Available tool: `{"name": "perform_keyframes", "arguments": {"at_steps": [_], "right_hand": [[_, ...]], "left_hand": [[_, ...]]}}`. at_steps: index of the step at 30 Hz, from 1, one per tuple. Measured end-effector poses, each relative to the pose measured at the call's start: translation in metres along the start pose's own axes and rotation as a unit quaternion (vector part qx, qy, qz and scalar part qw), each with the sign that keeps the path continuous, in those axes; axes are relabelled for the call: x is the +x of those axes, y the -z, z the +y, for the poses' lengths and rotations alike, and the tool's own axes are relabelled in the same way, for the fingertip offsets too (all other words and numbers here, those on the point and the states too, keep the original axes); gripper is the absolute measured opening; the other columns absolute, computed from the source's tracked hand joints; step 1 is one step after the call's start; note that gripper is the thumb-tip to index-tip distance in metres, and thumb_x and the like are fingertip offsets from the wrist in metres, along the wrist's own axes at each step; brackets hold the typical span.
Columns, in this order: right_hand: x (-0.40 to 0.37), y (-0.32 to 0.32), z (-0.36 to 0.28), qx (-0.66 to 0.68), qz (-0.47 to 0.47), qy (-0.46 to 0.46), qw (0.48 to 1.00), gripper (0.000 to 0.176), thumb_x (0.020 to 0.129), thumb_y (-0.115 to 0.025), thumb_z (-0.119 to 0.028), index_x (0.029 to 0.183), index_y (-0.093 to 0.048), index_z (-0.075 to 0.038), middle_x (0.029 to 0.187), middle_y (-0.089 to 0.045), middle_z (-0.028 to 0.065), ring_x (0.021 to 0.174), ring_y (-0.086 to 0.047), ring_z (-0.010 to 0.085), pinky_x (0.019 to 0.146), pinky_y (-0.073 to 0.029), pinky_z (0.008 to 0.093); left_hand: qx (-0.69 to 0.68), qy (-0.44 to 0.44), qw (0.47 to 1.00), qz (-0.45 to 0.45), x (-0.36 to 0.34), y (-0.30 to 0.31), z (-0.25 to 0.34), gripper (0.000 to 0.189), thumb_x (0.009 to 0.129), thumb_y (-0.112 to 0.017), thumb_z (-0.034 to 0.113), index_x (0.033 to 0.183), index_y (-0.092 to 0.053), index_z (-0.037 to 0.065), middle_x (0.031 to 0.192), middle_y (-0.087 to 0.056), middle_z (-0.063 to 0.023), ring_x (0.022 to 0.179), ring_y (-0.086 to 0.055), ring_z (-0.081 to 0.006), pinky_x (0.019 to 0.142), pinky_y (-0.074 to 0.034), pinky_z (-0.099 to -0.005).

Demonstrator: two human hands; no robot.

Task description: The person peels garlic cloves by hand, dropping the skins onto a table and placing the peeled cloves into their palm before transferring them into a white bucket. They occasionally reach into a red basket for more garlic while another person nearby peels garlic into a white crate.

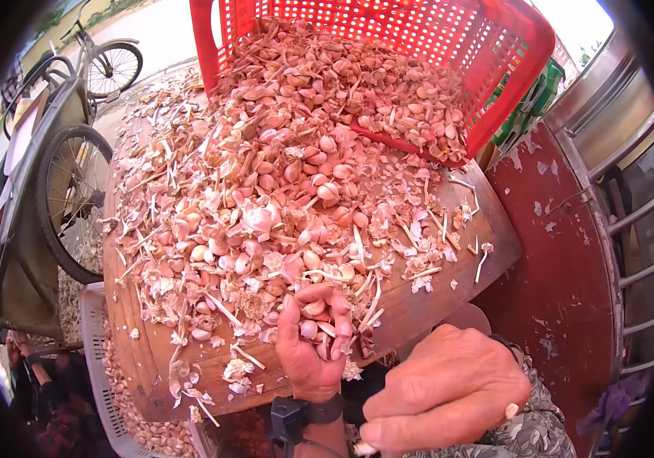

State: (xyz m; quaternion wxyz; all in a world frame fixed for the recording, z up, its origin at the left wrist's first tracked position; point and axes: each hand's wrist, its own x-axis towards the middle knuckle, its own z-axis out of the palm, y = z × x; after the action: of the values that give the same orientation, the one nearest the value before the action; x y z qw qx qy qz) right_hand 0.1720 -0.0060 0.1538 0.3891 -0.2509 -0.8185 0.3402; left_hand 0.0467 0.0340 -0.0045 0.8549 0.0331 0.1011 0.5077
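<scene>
My left hand (313, 359), palm up with fingers curled, cups several garlic cloves (309, 330) at the front edge of the wooden table (418, 320). A dark strap with a small device sits round that wrist. To its right and nearer to me, my right hand (449, 385) is closed, knuckles up. Pale bits peek out at its thumb tip and by its far side; what it grips is mostly hidden. Beyond my left hand spreads a large heap of loose garlic cloves (266, 175), mixed with papery skins and dry stems.
A red perforated basket (514, 53) lies tipped at the back, garlic spilling from it. Below the table's left side stands a pale crate (106, 366) of cloves. A bicycle (113, 69) and a cart wheel (75, 198) are at left. Metal rails (640, 275) line the right.
</scene>
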Motion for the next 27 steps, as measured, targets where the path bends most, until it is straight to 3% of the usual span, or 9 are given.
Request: {"name": "perform_keyframes", "arguments": {"at_steps": [2,4,6,8,11,15,21,23,27], "right_hand": [[-0.002,-0.011,0.023,-0.123,0.035,-0.053,0.990,0.028,0.075,-0.073,-0.008,0.099,-0.064,0.002,0.087,-0.064,0.0126,0.068,-0.066,0.0238,0.055,-0.051,0.0283],[-0.001,-0.007,0.041,-0.232,0.019,-0.112,0.966,0.029,0.079,-0.070,-0.015,0.105,-0.063,-0.003,0.091,-0.064,0.0107,0.074,-0.065,0.0248,0.058,-0.052,0.0312],[-0.003,0.013,0.071,-0.301,0.061,-0.137,0.942,0.032,0.081,-0.067,-0.014,0.110,-0.060,-0.002,0.092,-0.062,0.0132,0.078,-0.064,0.0296,0.064,-0.052,0.0341],[-0.005,0.041,0.110,-0.363,0.125,-0.142,0.913,0.026,0.083,-0.063,-0.013,0.106,-0.059,-0.004,0.089,-0.059,0.0139,0.079,-0.061,0.0330,0.067,-0.050,0.0385],[-0.007,0.079,0.165,-0.460,0.106,-0.205,0.858,0.024,0.085,-0.061,-0.016,0.105,-0.062,-0.002,0.095,-0.061,0.0153,0.087,-0.061,0.0326,0.075,-0.048,0.0387],[-0.002,0.091,0.216,-0.437,0.045,-0.236,0.867,0.026,0.085,-0.059,-0.019,0.105,-0.062,-0.003,0.093,-0.060,0.0155,0.087,-0.060,0.0324,0.076,-0.047,0.0392],[-0.008,0.092,0.233,-0.463,0.033,-0.246,0.851,0.015,0.077,-0.057,-0.012,0.086,-0.058,0.000,0.084,-0.058,0.0155,0.076,-0.058,0.0291,0.068,-0.045,0.0386],[-0.016,0.097,0.232,-0.325,0.088,-0.283,0.898,0.012,0.074,-0.058,-0.010,0.079,-0.054,0.001,0.072,-0.055,0.0125,0.066,-0.054,0.0223,0.061,-0.042,0.0353],[-0.034,0.098,0.227,-0.247,0.133,-0.316,0.907,0.013,0.072,-0.059,-0.009,0.082,-0.056,0.000,0.064,-0.050,0.0095,0.061,-0.050,0.0173,0.058,-0.041,0.0320]], "left_hand": [[0.016,-0.007,1.000,0.021,0.000,-0.002,-0.003,0.045,0.098,-0.033,0.035,0.106,-0.057,-0.002,0.088,-0.059,-0.0158,0.063,-0.055,-0.0181,0.041,-0.039,-0.0209],[0.042,-0.036,0.976,0.213,-0.002,-0.038,-0.004,0.048,0.098,-0.031,0.037,0.109,-0.056,-0.002,0.094,-0.060,-0.0181,0.069,-0.057,-0.0197,0.044,-0.043,-0.0233],[-0.036,-0.005,0.998,-0.056,0.001,0.008,-0.003,0.046,0.098,-0.033,0.035,0.108,-0.056,-0.003,0.095,-0.060,-0.0198,0.071,-0.058,-0.0204,0.044,-0.043,-0.0226],[-0.044,-0.012,0.999,-0.027,0.001,0.002,-0.004,0.044,0.098,-0.035,0.034,0.108,-0.056,-0.003,0.095,-0.059,-0.0206,0.069,-0.057,-0.0201,0.044,-0.043,-0.0221],[-0.060,-0.018,0.998,0.006,0.001,-0.001,-0.003,0.040,0.098,-0.039,0.031,0.107,-0.056,-0.004,0.093,-0.058,-0.0210,0.065,-0.056,-0.0191,0.043,-0.041,-0.0208],[-0.067,-0.016,0.998,0.006,0.001,0.000,-0.003,0.038,0.098,-0.040,0.030,0.105,-0.057,-0.004,0.087,-0.056,-0.0184,0.062,-0.053,-0.0175,0.042,-0.039,-0.0202],[-0.069,-0.007,0.997,-0.019,0.001,0.004,-0.002,0.037,0.098,-0.040,0.030,0.103,-0.057,-0.002,0.085,-0.055,-0.0164,0.058,-0.052,-0.0157,0.042,-0.038,-0.0202],[-0.065,-0.008,0.998,0.004,0.001,0.000,-0.002,0.033,0.097,-0.043,0.028,0.101,-0.057,-0.002,0.084,-0.054,-0.0165,0.055,-0.049,-0.0147,0.039,-0.038,-0.0207],[-0.058,-0.009,0.997,0.046,0.000,-0.002,-0.002,0.028,0.095,-0.046,0.025,0.098,-0.057,-0.001,0.082,-0.054,-0.0162,0.051,-0.047,-0.0132,0.036,-0.037,-0.0210]]}}
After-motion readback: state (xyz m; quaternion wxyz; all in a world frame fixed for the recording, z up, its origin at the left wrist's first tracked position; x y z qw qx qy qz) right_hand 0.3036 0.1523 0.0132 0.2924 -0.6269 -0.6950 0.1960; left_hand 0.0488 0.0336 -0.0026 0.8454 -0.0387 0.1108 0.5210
